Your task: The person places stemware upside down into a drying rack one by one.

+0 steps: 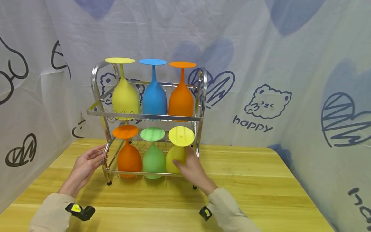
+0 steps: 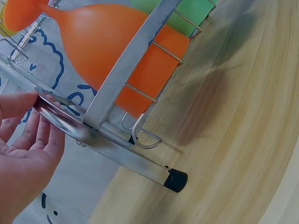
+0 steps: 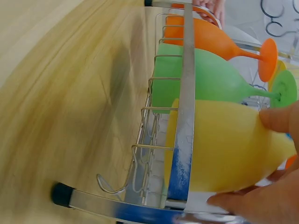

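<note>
A two-tier metal rack [image 1: 145,115] holds upside-down coloured goblets. On its lower tier, my right hand [image 1: 192,167] grips a yellow goblet [image 3: 219,144] by the bowl, at the right end. Beside that goblet stand a green goblet [image 1: 153,159] and an orange goblet [image 1: 129,159]. At the rack's left side, my left hand [image 1: 88,164] holds the curved metal leg [image 2: 70,123] between thumb and fingers. The upper tier carries a yellow goblet [image 1: 125,96], a blue goblet [image 1: 154,98] and an orange goblet [image 1: 181,100], all with their bases up.
The rack stands on a wooden table [image 1: 246,187] on black feet [image 2: 176,180]. Behind and at both sides hangs a pale cloth [image 1: 261,58] printed with hearts and bears. Wire loops [image 3: 159,112] line the lower tier's front edge.
</note>
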Demonstrator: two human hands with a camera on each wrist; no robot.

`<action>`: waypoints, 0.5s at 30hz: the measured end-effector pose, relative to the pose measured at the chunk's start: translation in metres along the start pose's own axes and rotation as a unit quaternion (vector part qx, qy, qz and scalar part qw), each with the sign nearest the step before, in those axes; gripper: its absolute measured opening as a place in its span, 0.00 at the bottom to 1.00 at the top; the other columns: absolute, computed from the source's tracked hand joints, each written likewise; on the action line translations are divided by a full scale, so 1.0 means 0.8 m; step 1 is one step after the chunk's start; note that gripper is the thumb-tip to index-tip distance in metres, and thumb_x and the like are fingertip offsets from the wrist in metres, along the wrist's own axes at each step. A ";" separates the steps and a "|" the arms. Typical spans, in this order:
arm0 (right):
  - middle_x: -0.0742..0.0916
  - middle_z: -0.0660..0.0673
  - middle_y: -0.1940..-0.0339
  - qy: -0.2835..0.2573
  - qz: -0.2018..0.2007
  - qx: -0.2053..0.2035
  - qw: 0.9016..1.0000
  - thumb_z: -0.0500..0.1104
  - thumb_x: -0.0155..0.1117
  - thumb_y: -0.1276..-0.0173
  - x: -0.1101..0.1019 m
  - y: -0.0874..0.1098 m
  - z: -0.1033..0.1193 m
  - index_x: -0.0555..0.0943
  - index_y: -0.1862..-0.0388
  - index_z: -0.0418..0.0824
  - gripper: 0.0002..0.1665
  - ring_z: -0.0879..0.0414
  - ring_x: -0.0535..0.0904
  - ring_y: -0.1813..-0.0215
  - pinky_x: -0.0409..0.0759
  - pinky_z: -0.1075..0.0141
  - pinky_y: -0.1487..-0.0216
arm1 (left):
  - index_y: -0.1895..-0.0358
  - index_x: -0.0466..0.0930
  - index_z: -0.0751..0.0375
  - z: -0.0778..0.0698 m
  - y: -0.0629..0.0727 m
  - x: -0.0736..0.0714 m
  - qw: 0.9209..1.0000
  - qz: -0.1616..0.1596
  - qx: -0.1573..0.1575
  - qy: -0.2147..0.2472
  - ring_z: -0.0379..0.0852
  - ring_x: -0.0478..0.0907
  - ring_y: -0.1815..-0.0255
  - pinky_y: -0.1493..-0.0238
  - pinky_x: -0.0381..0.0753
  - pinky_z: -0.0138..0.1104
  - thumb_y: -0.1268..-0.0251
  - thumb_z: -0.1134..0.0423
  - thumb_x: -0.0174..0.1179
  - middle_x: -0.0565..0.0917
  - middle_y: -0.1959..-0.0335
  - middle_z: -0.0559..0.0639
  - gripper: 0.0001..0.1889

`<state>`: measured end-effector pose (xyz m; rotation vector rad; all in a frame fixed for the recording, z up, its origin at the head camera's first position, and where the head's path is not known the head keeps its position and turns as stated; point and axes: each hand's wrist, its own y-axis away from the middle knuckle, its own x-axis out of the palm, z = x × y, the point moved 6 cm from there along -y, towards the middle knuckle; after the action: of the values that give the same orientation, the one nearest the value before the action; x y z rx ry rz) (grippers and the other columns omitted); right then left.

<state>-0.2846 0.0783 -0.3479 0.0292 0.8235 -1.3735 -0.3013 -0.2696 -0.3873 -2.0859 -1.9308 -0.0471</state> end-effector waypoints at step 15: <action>0.67 0.21 0.37 0.073 0.004 0.116 0.991 0.43 0.61 0.30 0.019 -0.008 -0.014 0.55 0.30 0.23 0.41 0.31 0.64 0.36 0.64 0.42 0.34 | 0.49 0.82 0.46 0.003 0.000 -0.001 1.000 -0.002 0.006 0.006 0.36 0.81 0.57 0.58 0.79 0.25 0.30 0.71 0.56 0.82 0.58 0.41 0.15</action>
<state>-0.2959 0.0688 -0.3613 0.3175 0.7793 -1.4659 -0.3016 -0.2700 -0.3897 -2.0700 -1.9229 -0.0477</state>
